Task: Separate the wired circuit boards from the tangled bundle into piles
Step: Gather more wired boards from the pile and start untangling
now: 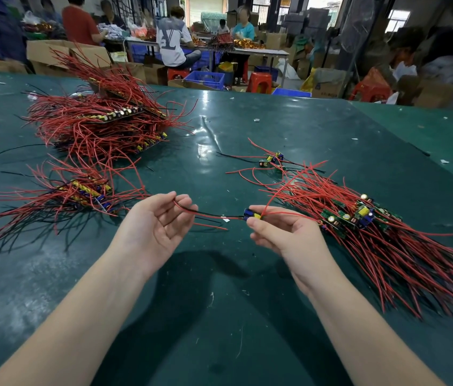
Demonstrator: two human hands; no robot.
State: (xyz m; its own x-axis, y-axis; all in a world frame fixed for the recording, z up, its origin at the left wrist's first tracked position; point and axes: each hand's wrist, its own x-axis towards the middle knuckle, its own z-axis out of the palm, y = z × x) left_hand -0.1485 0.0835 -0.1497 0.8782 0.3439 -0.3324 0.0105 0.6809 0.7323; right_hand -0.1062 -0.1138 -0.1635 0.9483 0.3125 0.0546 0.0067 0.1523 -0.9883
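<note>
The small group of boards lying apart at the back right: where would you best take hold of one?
Probably by its body, pinched from above: the small group of boards lies flat on the table, parts upward, with thin red and black wires trailing sideways that would likely drag neighbours.

I see a dark green surface [219, 316], glossy and scuffed. On it lie a tall heap of red-wired boards [100, 121] far left, a flatter pile [80, 193] nearer me on the left, a few loose boards [271, 161] mid-right, and a tangled bundle [358, 218] at right. Small white scraps [257, 120] dot it.
</note>
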